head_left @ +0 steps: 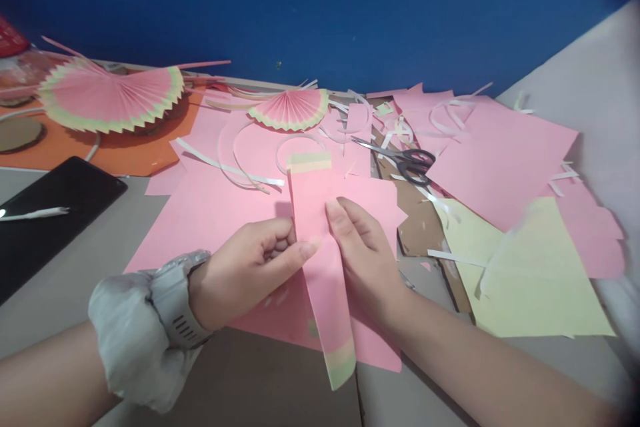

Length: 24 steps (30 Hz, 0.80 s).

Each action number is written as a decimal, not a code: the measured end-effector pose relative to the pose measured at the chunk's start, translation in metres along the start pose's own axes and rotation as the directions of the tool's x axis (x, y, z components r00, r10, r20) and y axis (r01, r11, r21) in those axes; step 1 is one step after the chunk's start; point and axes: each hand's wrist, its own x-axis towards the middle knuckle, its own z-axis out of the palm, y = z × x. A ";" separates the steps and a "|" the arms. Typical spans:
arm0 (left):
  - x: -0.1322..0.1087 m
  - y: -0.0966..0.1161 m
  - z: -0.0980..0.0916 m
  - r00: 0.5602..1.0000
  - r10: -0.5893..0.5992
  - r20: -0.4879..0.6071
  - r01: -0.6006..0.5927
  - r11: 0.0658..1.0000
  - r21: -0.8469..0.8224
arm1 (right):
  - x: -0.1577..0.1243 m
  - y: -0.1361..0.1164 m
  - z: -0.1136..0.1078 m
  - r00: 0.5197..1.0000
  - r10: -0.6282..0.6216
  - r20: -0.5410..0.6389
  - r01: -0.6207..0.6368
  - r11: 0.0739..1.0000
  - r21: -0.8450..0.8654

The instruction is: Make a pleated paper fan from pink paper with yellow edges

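A long folded strip of pink paper [325, 293], banded pale yellow and green at both ends, is held upright before me over the table. My left hand [255, 263] pinches its left edge near the middle, thumb on the front face. From the other side my right hand [363, 247] grips it a little higher, thumb along the right edge. The paper bends slightly where the thumbs press. Fingers behind the strip are partly hidden. Beneath it lie large pink sheets [200, 213].
Pleated pink paper fans [117, 97] with yellow-green rims lie at the back. Scissors [410, 159] rest right of centre among paper scraps. A yellow sheet [530, 287] is at right, a black phone or tablet [60, 213] at left. A blue wall [320, 13] rises behind.
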 end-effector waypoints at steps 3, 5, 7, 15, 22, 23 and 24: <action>0.000 0.001 -0.001 1.000 -0.005 0.018 0.005 1.000 -0.008 | 0.001 0.001 -0.001 0.999 0.028 0.027 -0.029 0.999 0.027; 0.001 0.001 -0.001 1.000 -0.001 0.024 0.001 1.000 -0.010 | 0.002 0.001 -0.001 0.999 0.025 0.036 -0.026 0.999 0.028; 0.001 0.001 -0.001 1.000 0.001 0.024 -0.001 1.000 -0.014 | 0.002 0.001 -0.001 1.000 0.003 0.029 -0.003 1.000 0.017; 0.001 -0.001 -0.002 0.996 0.063 -0.057 -0.067 0.994 -0.084 | -0.001 0.002 0.000 0.998 -0.062 0.002 0.061 0.977 -0.206; 0.000 -0.001 -0.001 0.994 0.067 -0.088 -0.078 0.988 -0.133 | 0.002 0.000 -0.001 0.998 -0.054 0.025 0.059 0.974 -0.220; 0.000 -0.001 -0.001 0.993 0.066 -0.100 -0.080 0.986 -0.144 | 0.003 0.000 -0.001 0.998 -0.045 0.034 0.051 0.975 -0.215; 0.000 0.000 -0.002 0.991 0.065 -0.115 -0.083 0.984 -0.157 | 0.003 0.000 -0.001 0.998 -0.028 0.048 0.037 0.978 -0.205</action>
